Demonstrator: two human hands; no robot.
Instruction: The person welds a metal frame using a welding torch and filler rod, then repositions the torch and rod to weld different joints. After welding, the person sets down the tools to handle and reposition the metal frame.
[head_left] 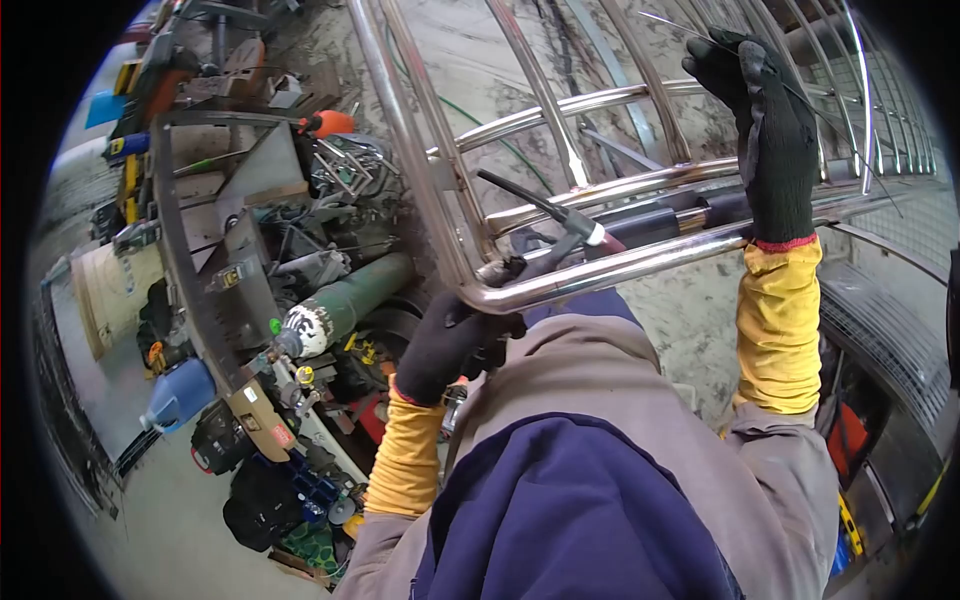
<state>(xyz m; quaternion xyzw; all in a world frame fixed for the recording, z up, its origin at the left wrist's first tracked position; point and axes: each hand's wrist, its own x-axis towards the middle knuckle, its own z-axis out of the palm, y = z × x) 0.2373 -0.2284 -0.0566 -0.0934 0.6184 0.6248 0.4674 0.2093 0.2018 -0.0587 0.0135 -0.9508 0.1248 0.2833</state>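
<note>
Left hand [452,340] gripping my welding torch [575,222] against near steel frame [640,262], right hand [770,130] pinching thin filler rod [680,29], far right.

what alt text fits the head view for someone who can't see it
A person in black gloves and yellow sleeves works at a stainless steel tube frame: the left hand grips a TIG torch by the lower rail, the right hand pinches a thin filler rod. A green gas cylinder and cluttered tools lie at left.
</note>
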